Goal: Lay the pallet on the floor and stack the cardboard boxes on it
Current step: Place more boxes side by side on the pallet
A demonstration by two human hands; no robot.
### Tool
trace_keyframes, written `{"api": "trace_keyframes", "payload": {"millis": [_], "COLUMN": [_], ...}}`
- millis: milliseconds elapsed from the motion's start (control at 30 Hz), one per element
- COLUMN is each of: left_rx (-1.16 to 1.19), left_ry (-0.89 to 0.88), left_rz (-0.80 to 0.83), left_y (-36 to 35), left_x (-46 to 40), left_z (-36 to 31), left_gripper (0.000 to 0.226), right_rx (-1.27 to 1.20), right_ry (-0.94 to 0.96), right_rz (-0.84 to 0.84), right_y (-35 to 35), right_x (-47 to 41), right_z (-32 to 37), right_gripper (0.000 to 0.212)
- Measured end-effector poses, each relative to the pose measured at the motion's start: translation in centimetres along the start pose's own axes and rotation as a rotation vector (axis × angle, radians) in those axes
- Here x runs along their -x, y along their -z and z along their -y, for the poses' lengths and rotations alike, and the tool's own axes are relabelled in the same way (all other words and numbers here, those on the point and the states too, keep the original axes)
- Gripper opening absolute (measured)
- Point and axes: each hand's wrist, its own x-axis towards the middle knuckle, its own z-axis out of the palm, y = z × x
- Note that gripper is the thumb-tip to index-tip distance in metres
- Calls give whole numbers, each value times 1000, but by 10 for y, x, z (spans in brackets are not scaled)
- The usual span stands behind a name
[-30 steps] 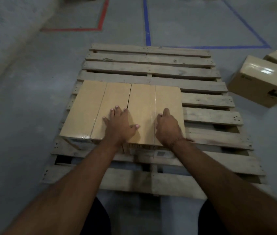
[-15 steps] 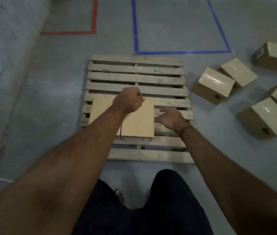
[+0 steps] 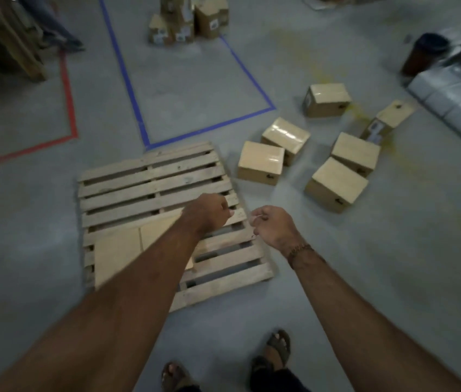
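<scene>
A wooden pallet [image 3: 153, 182] lies flat on the grey floor. Two cardboard boxes [image 3: 119, 250] sit side by side on its near left part, partly hidden by my left forearm. My left hand [image 3: 209, 210] hovers above the pallet with fingers loosely curled and holds nothing. My right hand [image 3: 274, 226] hangs over the pallet's right edge, fingers loosely curled, empty. Several loose cardboard boxes lie on the floor to the right, the nearest ones a box [image 3: 260, 162] close to the pallet and a box [image 3: 336, 183] further right.
Blue tape [image 3: 136, 106] and red tape [image 3: 69, 108] mark bays beyond the pallet. More boxes [image 3: 189, 21] are piled at the far middle. Upright pallets [image 3: 6, 43] stand at far left beside a person's legs. White wrapped goods [image 3: 455, 100] lie at right. My sandalled feet [image 3: 274, 352] stand below.
My hands have lifted off the boxes on the pallet and pulled back. The view has risen and swung right, bringing the loose boxes on the floor into sight.
</scene>
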Motion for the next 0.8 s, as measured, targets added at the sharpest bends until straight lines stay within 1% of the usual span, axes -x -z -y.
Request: {"api": "trace_keyframes", "payload": {"millis": [67, 167, 333, 433, 567, 633, 733, 767, 800], "left_rx": [-20, -24, 5, 44, 127, 143, 163, 172, 178], "left_ry": [-26, -59, -146, -132, -116, -111, -121, -128, -143], "left_rz": [38, 39, 90, 118, 103, 122, 141, 141, 145], "left_y": [-4, -17, -32, -34, -37, -33, -26, -25, -24], "left_x": [-23, -68, -135, -182, -261, -300, -355, -374, -393], "left_z": [-50, -111, -187, -220, -252, -273, -312, -325, -339], "left_gripper": [36, 38, 39, 44, 42, 43, 59, 61, 59], "right_rx": [9, 59, 24, 47, 139, 120, 114, 110, 110], "right_ry": [1, 32, -85, -108, -131, -175, -229, -244, -263], "right_rz": [-32, -113, -196, -222, -214, -242, -267, -269, -269], "right_y": [52, 122, 217, 264, 322, 354, 404, 421, 438], "right_x": [-5, -21, -57, -85, -137, -162, -202, -218, -234], "right_z": [-17, -46, -89, -104, -128, -140, -161, -169, -175], "right_gripper": [21, 24, 28, 29, 26, 23, 25, 26, 26]}}
